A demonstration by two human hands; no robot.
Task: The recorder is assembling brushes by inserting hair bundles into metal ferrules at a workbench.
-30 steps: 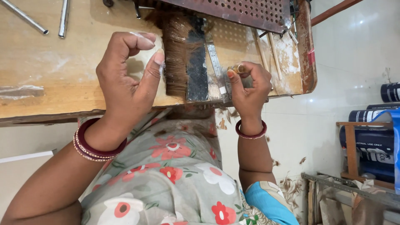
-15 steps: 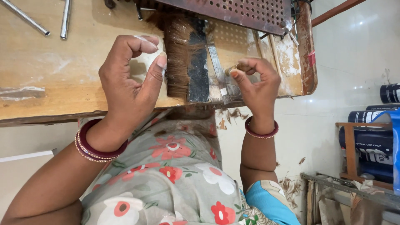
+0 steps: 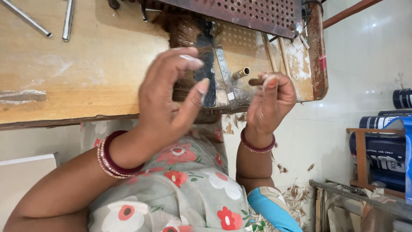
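The left hand hovers above the worktop with fingers spread and loosely curled, gripping nothing; it is blurred and sits in front of a bundle of brown bristles that lies on the worktop under a perforated metal plate. The right hand is closed, pinching a small brown tuft between thumb and fingertips, just beside a short brass tube that juts from a metal fixture at the worktop's edge. Two steel rods lie well apart at the far corner. Loose fibre scraps are scattered on the floor below, near stacked dark cans on a wooden rack. The tuft is thin and held only at its end, so a slack pinch could let strands splay or drop to join the scraps below. The tube's mouth looks narrow; an approach off its axis would likely fray the tuft against the rim. The free hand, close over the bristles, could brush them out of line.
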